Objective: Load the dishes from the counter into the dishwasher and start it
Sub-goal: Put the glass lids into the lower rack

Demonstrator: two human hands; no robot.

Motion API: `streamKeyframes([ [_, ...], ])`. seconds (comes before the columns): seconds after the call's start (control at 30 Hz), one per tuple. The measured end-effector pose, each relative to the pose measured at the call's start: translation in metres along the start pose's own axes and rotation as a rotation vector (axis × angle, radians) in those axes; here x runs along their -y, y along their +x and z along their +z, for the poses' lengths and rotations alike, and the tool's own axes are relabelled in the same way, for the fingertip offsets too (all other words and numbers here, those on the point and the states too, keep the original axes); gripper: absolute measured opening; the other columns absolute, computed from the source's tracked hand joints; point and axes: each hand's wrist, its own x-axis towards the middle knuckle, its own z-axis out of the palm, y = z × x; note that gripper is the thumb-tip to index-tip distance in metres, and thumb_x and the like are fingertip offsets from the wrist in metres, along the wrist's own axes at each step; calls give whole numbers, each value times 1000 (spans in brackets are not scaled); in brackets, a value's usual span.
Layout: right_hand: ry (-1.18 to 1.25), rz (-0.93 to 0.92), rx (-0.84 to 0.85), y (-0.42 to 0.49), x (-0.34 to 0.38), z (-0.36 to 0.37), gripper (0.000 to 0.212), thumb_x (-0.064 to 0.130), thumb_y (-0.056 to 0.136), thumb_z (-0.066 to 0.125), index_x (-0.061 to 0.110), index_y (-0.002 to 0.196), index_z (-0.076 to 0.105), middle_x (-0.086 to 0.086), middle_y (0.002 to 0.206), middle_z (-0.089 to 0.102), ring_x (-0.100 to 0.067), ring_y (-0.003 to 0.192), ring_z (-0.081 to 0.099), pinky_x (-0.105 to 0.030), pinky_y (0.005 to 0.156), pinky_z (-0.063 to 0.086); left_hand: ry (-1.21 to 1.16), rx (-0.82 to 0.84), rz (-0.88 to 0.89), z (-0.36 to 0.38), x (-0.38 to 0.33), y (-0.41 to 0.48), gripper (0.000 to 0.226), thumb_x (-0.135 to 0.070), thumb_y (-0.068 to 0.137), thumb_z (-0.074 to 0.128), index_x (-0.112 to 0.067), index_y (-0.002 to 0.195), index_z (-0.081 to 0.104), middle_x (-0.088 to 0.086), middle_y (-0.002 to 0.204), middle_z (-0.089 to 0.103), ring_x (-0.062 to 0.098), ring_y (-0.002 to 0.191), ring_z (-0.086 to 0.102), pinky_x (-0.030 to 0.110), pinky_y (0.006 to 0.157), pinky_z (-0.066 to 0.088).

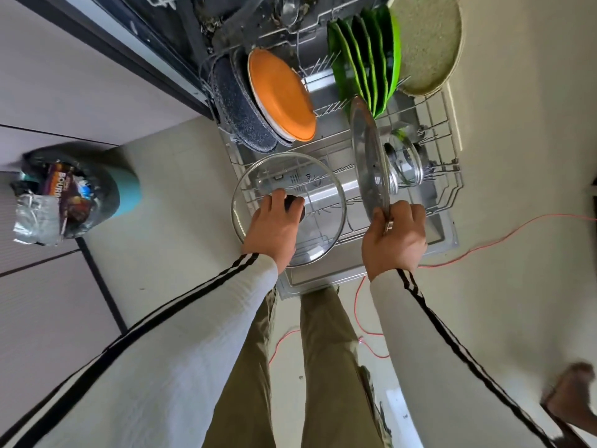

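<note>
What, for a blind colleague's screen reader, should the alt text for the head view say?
A person's left hand grips the knob of a glass lid over the dishwasher's lower rack, while the right hand pinches a second lid standing on edge. An orange plate and green plates stand farther back.

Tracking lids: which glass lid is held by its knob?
The flat lid in the left hand; the right hand holds the upright lid by its rim.
</note>
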Motion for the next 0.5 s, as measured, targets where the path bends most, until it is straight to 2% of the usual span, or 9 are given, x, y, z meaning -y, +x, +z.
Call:
streamKeyframes([
  [0.17,-84,22,112,-1,-7,21,7,8,88,65,5,85,59,-12,90,55,-19,56,40,-27,58,38,-5,-4,33,-1,-3,8,74,-5,73,73,-16,138,40,18,138,36,37,124,43,45,100,48],
  [0.23,-101,40,163,10,-6,30,6,8,88,64,5,87,59,-13,92,56,-23,57,45,-27,60,39,-1,-13,41,-1,-2,12,71,-4,75,71,-16,138,40,18,138,37,37,124,42,46,99,48],
  [0.33,-177,94,280,24,-7,39,6,9,90,62,5,94,59,-14,99,58,-33,71,62,-36,66,50,0,-20,43,0,0,18,69,-5,77,70,-16,138,40,18,139,37,37,125,42,46,99,48],
  [0.4,-232,138,338,32,-12,41,9,10,91,62,6,99,59,-14,103,59,-35,82,65,-43,73,54,12,-33,43,1,2,20,68,-5,76,71,-16,137,41,18,138,38,37,125,43,46,99,49],
  [0.5,-378,199,521,41,-24,42,16,19,94,62,9,105,58,-14,102,63,-35,91,66,-43,78,54,11,-41,45,3,4,21,67,-5,77,71,-16,136,42,18,137,38,36,124,43,45,99,49],
])
